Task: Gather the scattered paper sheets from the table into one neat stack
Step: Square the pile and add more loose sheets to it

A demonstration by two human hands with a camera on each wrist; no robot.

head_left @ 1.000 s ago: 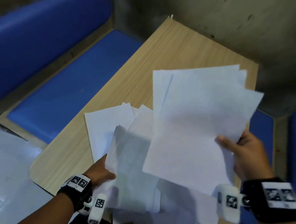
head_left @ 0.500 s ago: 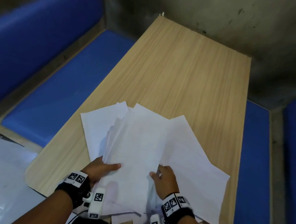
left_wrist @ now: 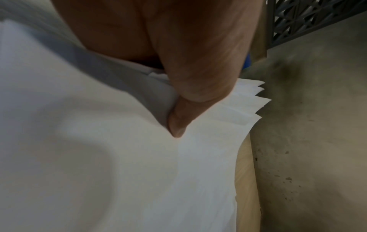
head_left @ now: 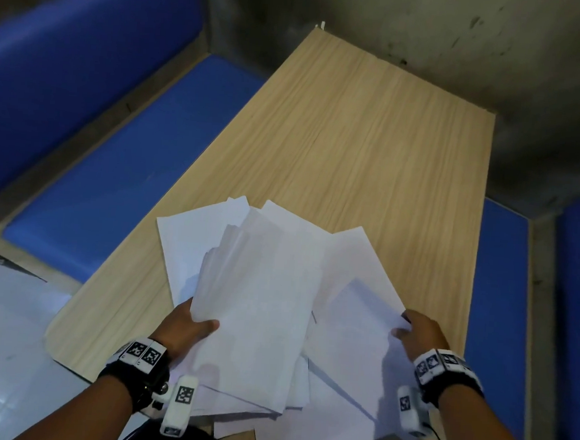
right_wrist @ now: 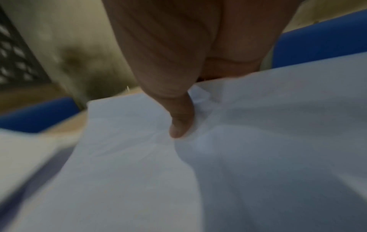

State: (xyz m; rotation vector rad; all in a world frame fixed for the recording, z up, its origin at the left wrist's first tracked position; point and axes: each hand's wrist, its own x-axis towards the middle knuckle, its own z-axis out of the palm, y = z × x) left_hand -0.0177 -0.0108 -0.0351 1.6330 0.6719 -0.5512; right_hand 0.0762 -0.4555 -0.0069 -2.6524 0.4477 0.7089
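White paper sheets lie fanned over the near end of the wooden table [head_left: 372,150]. My left hand [head_left: 188,326] pinches a thick bundle of sheets [head_left: 258,307] at its left edge, thumb on top; the left wrist view shows the thumb [left_wrist: 178,124] pressing on the bundle [left_wrist: 119,157] with staggered corners beyond. My right hand [head_left: 418,335] pinches the right edge of another sheet [head_left: 354,313], which lifts off the pile; in the right wrist view the thumb [right_wrist: 180,124] dents that sheet [right_wrist: 238,141]. More loose sheets [head_left: 191,243] lie underneath and overhang the near edge.
Blue padded benches [head_left: 131,160] run along the table's left, and another bench [head_left: 499,303] along its right. A stained concrete wall [head_left: 432,30] closes the far end. The far half of the table shows bare wood. Pale floor [head_left: 1,354] lies at lower left.
The right hand laid its carried sheets onto the pile, then moved from the pile's middle to the right edge and took hold of a sheet there. The left hand kept its hold.
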